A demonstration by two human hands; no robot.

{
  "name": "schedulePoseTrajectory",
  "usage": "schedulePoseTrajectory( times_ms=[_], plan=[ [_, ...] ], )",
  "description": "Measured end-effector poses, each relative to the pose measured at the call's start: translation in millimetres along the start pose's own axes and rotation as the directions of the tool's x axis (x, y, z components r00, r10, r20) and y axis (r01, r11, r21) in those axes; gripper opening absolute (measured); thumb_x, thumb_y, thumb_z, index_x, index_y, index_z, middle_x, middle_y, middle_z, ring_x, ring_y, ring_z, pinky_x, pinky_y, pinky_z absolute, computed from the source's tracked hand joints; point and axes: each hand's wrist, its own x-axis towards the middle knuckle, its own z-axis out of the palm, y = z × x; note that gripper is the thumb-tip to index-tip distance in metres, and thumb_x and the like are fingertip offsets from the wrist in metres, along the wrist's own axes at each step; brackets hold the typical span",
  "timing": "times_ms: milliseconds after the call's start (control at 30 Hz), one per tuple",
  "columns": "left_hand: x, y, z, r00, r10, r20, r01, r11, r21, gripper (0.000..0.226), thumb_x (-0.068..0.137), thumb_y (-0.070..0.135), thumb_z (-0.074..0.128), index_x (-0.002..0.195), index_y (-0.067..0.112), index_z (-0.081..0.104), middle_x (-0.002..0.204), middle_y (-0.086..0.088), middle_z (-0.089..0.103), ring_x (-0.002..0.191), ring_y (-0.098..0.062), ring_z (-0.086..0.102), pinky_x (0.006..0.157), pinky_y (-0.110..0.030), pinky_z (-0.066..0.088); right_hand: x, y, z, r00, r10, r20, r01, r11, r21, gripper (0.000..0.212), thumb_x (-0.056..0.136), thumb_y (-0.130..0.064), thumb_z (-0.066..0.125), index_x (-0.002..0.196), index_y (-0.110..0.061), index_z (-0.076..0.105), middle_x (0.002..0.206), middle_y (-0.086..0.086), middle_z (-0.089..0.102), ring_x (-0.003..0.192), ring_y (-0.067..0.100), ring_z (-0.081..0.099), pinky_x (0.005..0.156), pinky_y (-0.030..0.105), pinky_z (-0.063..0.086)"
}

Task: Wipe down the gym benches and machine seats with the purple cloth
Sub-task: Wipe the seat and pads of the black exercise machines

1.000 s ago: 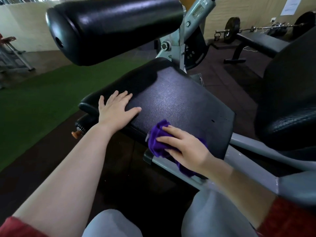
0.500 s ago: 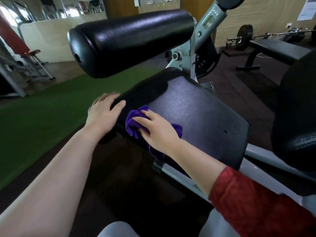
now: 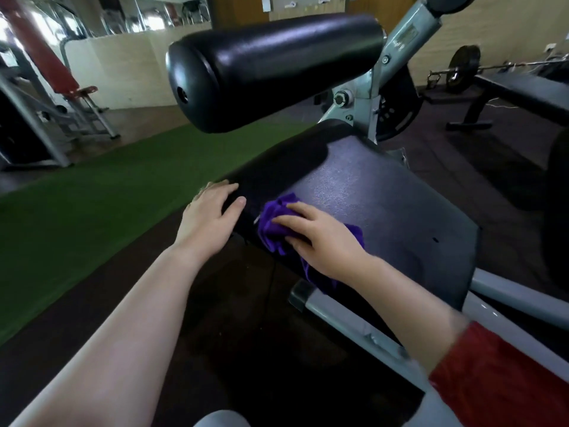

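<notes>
Head view: right hand (image 3: 320, 238) reaches forward, fingers straight, pressing the cloth (image 3: 272, 231) onto the seat (image 3: 385, 211); left hand (image 3: 209, 220) rests relaxed, palm down, on the seat's near corner.

Two grips are in view: the left grip (image 3: 212, 217) at nine o'clock of the one purple cloth (image 3: 277, 224), and the right grip (image 3: 323, 241) on top of it. One black seat pad (image 3: 385, 204) fills the middle. One big black roller pad (image 3: 277, 69) sits at twelve o'clock. One barbell (image 3: 508, 64) at two o'clock shows one weight plate (image 3: 463, 69), and one dark flat bench (image 3: 523, 94) is just beside it. One red-padded bench (image 3: 52, 57) stands at ten o'clock, one green turf strip (image 3: 92, 195) lies at nine o'clock, and one red sleeve (image 3: 498, 380) shows at five o'clock.
</notes>
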Motion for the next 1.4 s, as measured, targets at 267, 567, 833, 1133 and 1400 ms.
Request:
schedulePoseTrajectory(
  times_ms=[267,567,833,1133,1400],
  plan=[
    [-17,98,50,0.936,0.312,0.165,-0.33,0.939,0.092,0.057,0.088,0.057,0.038,0.135,0.029,0.052,0.147,0.007,0.046,0.143,-0.015,0.029,0.115,-0.051,0.015,-150,52,-46,0.985,0.165,-0.048,-0.16,0.983,0.093,0.037,0.09,-0.022,0.062,0.127,-0.026,0.062,0.143,-0.003,0.048,0.135,0.01,0.041,0.111,0.029,0.034],
    [-27,155,97,0.921,0.326,0.216,-0.345,0.937,0.058,0.045,0.094,0.051,0.047,0.134,0.03,0.053,0.146,0.01,0.045,0.144,-0.012,0.026,0.116,-0.05,0.011,-141,117,-73,0.831,0.496,-0.251,-0.482,0.868,0.116,0.037,0.085,-0.001,0.065,0.12,-0.014,0.067,0.126,0.01,0.062,0.123,0.016,0.051,0.103,0.001,0.021],
    [-2,149,102,0.934,0.298,0.198,-0.323,0.941,0.104,0.044,0.094,0.05,0.047,0.132,0.028,0.055,0.145,0.008,0.047,0.143,-0.016,0.028,0.115,-0.052,0.013,-138,69,-47,0.927,0.322,-0.191,-0.304,0.945,0.117,0.039,0.087,-0.014,0.066,0.125,-0.023,0.063,0.136,0.0,0.054,0.128,0.007,0.048,0.109,0.02,0.032],
    [27,156,121,0.911,0.347,0.224,-0.376,0.921,0.1,0.048,0.094,0.053,0.045,0.134,0.027,0.052,0.146,0.008,0.045,0.143,-0.015,0.027,0.115,-0.054,0.012,-105,119,-51,0.88,0.435,-0.192,-0.416,0.9,0.13,0.04,0.086,-0.025,0.063,0.126,-0.033,0.061,0.133,-0.006,0.057,0.127,0.002,0.047,0.109,0.019,0.032],
    [25,150,136,0.9,0.384,0.206,-0.426,0.877,0.222,0.062,0.085,0.067,0.041,0.134,0.03,0.05,0.148,0.009,0.042,0.144,-0.015,0.026,0.114,-0.055,0.01,-91,198,-74,0.567,0.755,-0.33,-0.763,0.632,0.135,0.038,0.086,-0.035,0.057,0.124,-0.035,0.061,0.12,-0.004,0.066,0.113,0.016,0.059,0.093,0.026,0.043]
  ],
)
